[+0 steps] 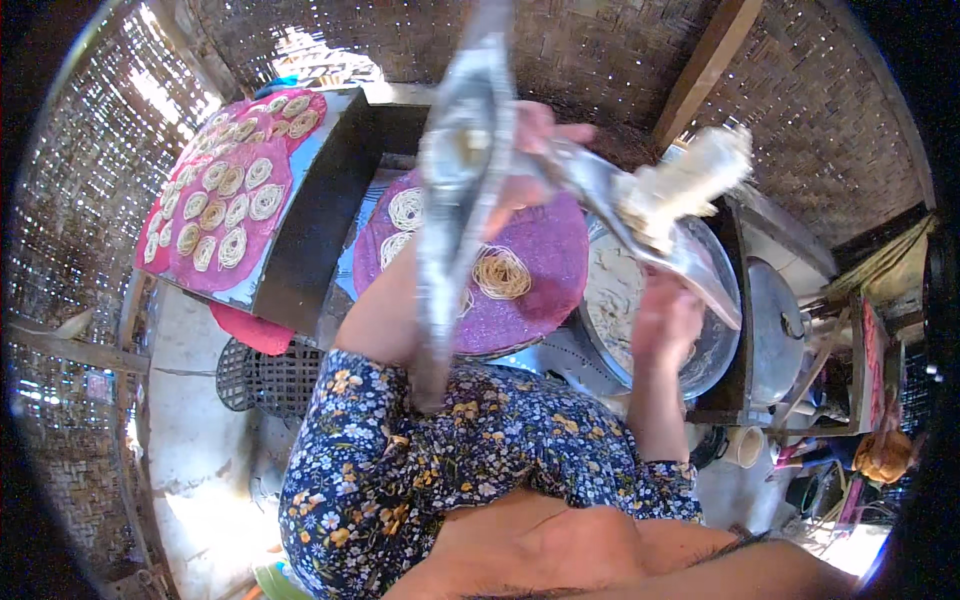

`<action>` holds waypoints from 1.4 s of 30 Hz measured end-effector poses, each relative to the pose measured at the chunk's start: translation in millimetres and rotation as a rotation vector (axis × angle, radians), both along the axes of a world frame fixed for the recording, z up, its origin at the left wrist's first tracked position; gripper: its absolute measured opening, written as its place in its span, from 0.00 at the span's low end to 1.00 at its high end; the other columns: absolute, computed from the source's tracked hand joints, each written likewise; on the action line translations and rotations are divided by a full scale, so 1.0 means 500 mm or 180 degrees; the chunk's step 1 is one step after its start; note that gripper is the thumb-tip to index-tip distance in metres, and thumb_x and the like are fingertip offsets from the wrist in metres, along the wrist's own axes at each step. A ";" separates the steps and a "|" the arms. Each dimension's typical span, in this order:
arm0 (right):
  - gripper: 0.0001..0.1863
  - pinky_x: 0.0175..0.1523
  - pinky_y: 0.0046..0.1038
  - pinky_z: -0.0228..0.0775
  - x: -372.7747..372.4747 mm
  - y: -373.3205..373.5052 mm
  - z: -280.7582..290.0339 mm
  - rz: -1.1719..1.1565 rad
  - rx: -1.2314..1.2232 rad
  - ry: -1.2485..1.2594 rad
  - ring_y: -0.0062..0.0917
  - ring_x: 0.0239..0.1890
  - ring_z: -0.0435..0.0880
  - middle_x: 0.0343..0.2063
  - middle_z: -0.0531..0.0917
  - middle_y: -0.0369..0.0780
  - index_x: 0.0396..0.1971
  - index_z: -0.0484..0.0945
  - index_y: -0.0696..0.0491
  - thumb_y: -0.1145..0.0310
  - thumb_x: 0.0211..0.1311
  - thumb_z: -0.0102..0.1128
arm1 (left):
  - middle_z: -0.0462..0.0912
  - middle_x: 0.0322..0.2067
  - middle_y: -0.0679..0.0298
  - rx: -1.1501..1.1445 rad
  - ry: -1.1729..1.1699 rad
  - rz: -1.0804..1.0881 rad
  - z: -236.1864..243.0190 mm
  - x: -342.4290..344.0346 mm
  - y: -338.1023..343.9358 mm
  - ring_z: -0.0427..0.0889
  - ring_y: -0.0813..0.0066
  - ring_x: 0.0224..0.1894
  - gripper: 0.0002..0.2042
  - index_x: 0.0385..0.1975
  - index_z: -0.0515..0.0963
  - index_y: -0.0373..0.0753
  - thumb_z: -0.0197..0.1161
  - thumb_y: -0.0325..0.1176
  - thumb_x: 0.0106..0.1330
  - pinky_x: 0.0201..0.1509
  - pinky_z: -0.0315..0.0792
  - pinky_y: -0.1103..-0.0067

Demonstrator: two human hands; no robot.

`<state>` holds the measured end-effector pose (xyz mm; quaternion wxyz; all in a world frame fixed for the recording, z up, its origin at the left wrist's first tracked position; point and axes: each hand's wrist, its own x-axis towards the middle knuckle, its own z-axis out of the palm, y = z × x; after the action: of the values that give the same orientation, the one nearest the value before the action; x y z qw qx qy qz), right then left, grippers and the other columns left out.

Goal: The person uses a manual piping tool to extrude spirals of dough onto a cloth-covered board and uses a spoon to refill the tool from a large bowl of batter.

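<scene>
My left hand (525,165) is closed round a long-handled metal press (445,230), whose blurred near arm has a cup-like hollow with a little pale dough in it. The other metal arm slants down to the right and carries a thick lump of white dough (690,185). At that arm's lower end my right hand (665,320) is closed, its fingers partly hidden. Below the dough sits a metal basin (712,370) of pale, wet dough. A round tray covered in purple-pink cloth (545,310) lies left of the basin, with coiled strands of dough (502,273) on it.
Many more dough coils (232,247) lie on a pink cloth (270,225) over a raised board at left. A dark lattice basket (265,378) stands beneath. To the right are a round metal lid (775,335) and a pale bucket (743,447). Woven walls surround the place.
</scene>
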<state>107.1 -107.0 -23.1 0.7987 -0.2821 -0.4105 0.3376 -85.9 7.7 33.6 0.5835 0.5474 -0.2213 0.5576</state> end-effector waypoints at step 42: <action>0.18 0.42 0.36 0.64 -0.113 0.156 -0.176 0.0254 -0.0753 -0.4211 0.31 0.32 0.76 0.27 0.78 0.40 0.34 0.77 0.53 0.57 0.47 0.60 | 0.67 0.47 0.59 -0.1324 -0.0352 0.3129 -0.104 -0.449 -0.372 0.61 0.51 0.55 0.14 0.40 0.70 0.50 0.62 0.38 0.54 0.57 0.58 0.57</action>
<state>50.8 -29.2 -111.1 0.3296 -0.4997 -0.7837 0.1656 -310.5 -178.3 -18.5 0.3372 0.4291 0.1458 0.8251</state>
